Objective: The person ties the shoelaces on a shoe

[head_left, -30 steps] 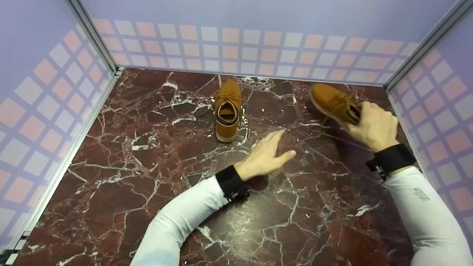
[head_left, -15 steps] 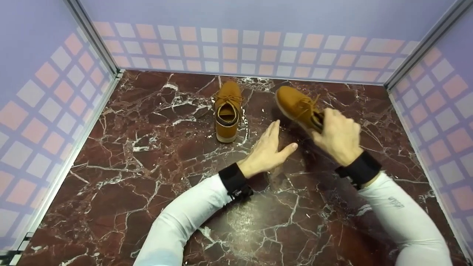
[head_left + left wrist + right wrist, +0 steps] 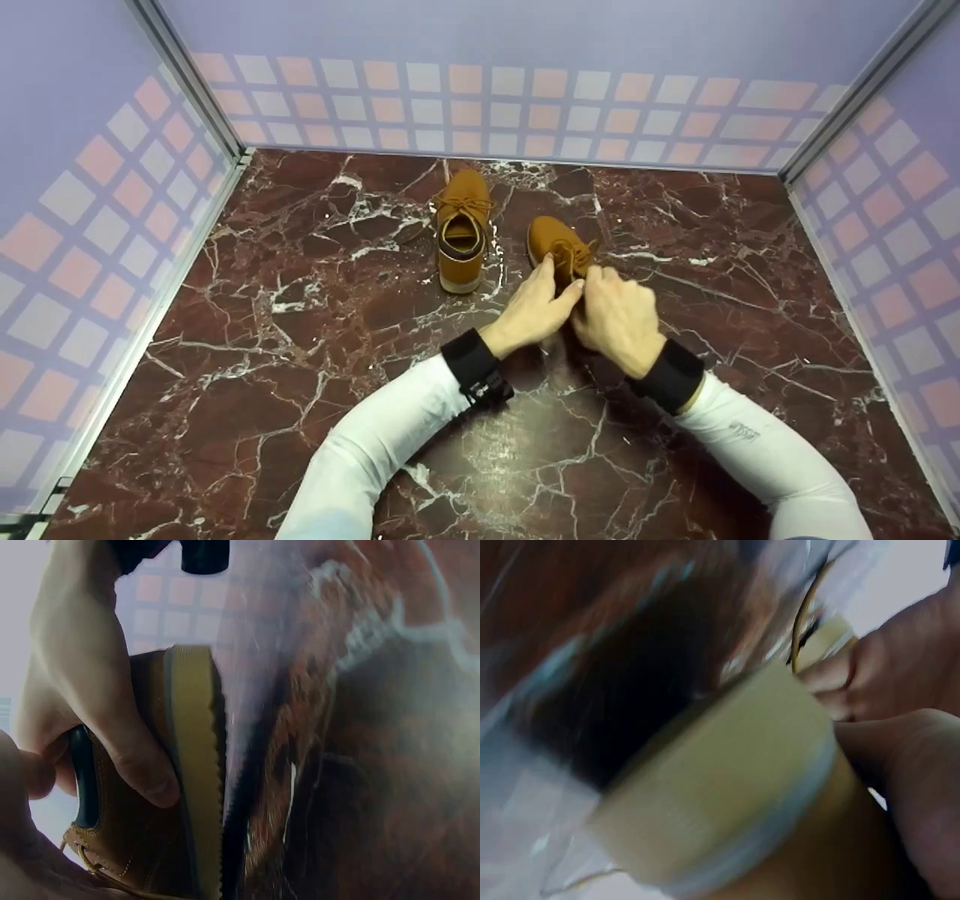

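My right hand (image 3: 621,319) grips a tan lace-up shoe (image 3: 553,234) at its ankle opening, thumb on the outside near the heel. The toe points away and slightly left, and the hands hide the heel in the head view. In the left wrist view the shoe's ridged pale sole (image 3: 199,772) is apart from the floor. My left hand (image 3: 531,313) lies along the shoe's left side, fingers extended, the fingertips by the laces. The matching shoe (image 3: 460,262) stands on the floor to the left, toe toward the back wall, laces tied in a bow.
Dark red marble-patterned floor (image 3: 300,375) lies under everything. A lilac back wall (image 3: 525,97) with pink and white squares closes the far side. Similar panels stand at left (image 3: 97,225) and right (image 3: 892,247), joined by grey metal corner posts.
My right hand has carried the shoe leftward from near the right wall, and nearer to me, up to my left hand. The left hand has barely moved; the other shoe stays put.
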`<state>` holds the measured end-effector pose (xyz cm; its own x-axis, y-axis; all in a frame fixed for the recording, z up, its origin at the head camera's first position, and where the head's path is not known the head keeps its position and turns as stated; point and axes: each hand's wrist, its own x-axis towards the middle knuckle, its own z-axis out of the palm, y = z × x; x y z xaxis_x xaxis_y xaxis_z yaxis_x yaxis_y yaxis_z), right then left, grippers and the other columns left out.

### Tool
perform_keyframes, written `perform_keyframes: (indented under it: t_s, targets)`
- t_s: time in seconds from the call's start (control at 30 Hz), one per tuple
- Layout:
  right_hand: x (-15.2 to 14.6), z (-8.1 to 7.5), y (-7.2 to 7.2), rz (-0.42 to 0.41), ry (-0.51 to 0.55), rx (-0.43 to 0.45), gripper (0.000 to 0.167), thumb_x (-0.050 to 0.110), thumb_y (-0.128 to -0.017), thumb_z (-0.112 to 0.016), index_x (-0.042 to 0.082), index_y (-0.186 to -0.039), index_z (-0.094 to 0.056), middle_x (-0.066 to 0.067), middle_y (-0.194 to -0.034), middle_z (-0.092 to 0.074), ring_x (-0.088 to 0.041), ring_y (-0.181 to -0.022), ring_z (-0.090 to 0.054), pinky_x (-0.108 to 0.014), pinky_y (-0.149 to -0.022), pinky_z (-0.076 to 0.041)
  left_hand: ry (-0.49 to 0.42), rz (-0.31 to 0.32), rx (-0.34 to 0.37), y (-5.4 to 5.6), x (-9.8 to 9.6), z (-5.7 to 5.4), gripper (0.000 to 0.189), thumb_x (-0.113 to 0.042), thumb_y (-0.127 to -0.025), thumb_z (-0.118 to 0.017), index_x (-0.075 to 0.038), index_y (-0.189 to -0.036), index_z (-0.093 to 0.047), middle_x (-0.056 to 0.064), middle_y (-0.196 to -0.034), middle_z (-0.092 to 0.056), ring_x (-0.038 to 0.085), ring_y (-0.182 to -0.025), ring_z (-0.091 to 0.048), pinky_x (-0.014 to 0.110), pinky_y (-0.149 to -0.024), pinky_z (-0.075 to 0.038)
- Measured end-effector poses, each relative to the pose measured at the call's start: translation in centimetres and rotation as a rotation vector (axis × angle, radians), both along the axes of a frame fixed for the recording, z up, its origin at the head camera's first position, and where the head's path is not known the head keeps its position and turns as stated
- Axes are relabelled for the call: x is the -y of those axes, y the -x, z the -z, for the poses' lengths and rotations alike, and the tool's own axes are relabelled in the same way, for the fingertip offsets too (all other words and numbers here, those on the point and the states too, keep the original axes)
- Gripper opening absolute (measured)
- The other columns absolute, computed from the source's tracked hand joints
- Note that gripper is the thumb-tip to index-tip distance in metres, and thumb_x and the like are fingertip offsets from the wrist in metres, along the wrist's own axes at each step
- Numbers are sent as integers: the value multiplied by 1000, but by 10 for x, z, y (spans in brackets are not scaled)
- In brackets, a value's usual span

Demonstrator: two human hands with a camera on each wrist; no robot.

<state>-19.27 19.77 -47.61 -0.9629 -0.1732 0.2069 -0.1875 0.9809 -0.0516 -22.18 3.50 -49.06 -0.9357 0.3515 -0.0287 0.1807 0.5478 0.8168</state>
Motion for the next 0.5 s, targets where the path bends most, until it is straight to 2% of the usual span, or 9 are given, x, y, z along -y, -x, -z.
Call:
perform_keyframes:
  t_s: [0.13, 0.3, 0.5]
  targets:
    - [10, 4, -10, -45, 26, 2, 48, 40, -90, -78, -2, -111, -66, -22, -100, -74, -45, -74, -73, -60, -62, -64, -13, -24, -12, 1, 3, 3, 80, -38, -115, -52, 9, -174, -24, 29, -180, -37, 42, -167, -42, 47, -142, -33]
    - [13, 3, -19, -150, 93, 0, 57, 53, -87, -83, 4, -112, -68, -17, -97, -75, -44, -76, -74, -60, -62, -64, -38, -14, -21, 4, 8, 7, 72, -24, -112, -52, 6, -173, -28, 29, -176, -43, 43, -162, -49, 49, -139, -38]
    - [-4, -3, -13, -230, 248, 109, 65, 64, -85, -90, 11, -119, -75, -9, -95, -79, -30, -76, -73, -52, -64, -64, -67, 16, -18, 5, 14, 8, 70, -18, -109, -53, 1, -173, -32, 27, -172, -50, 42, -158, -54, 50, -137, -42]
